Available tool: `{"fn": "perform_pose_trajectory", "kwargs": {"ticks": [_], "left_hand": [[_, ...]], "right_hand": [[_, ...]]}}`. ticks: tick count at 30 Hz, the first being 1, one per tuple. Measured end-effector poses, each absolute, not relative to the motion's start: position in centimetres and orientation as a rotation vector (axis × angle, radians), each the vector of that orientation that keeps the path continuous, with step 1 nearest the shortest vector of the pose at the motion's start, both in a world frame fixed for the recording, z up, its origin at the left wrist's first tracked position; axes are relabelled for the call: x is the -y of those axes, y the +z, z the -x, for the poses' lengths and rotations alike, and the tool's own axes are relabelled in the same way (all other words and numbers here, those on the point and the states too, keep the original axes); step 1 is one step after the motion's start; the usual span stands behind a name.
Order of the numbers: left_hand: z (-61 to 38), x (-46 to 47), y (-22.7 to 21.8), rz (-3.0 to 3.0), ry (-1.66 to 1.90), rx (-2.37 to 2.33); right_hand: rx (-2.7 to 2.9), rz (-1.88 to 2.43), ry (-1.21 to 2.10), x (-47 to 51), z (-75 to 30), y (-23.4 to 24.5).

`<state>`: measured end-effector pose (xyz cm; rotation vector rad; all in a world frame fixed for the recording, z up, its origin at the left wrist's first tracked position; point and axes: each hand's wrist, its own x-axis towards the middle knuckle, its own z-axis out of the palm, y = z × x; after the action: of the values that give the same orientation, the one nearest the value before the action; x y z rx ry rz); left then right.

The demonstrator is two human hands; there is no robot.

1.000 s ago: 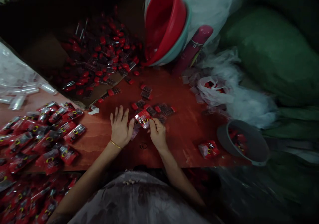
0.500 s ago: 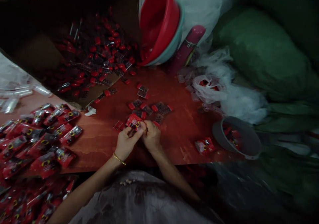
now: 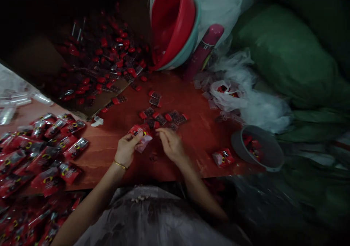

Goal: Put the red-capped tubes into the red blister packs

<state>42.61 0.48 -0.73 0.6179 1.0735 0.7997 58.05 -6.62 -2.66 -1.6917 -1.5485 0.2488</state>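
Note:
My left hand point(image 3: 126, 150), with a gold bangle at its wrist, pinches a small red printed plastic packet point(image 3: 141, 133) whose lower end is clear. To its right, apart from the packet, my right hand point(image 3: 172, 145) hovers with its fingers loosely stretched to the left and nothing visible in them. Just beyond both hands, several small dark clear-cased pieces with red ends point(image 3: 178, 117) lie on the red tabletop point(image 3: 109, 144). Their details are blurred in the dim light.
At left lies a heap of red packets point(image 3: 46, 158). A tipped cardboard box point(image 3: 90, 109) spills red-ended pieces. Behind stand a red basin point(image 3: 183, 23), a teal basin point(image 3: 193, 38) and a pink bottle point(image 3: 202, 51). A grey bowl point(image 3: 262, 158) and single packet point(image 3: 222, 157) sit at right.
My hands have parted: the left moved left with the packet, while the right let go of it and moved slightly right. More of the packet now shows.

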Motion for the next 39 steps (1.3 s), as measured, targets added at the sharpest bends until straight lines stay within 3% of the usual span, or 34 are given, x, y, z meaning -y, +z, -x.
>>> {"fn": "perform_pose_trajectory", "kwargs": {"ticks": [10,25,39], "left_hand": [[-42.5,-0.8,-1.3,-0.635,0.661,-1.046],[-42.0,-1.1,-1.0,-0.629,0.669,-1.063],[-42.1,-0.7,-0.7,-0.663,0.560,-1.001]], "right_hand": [[2.178,1.960,0.150,7.5,-67.1,-2.7],[1.964,1.958,0.285,8.9,-64.0,-3.3],[1.745,1.691,0.210,11.4,-58.6,-0.6]]}}
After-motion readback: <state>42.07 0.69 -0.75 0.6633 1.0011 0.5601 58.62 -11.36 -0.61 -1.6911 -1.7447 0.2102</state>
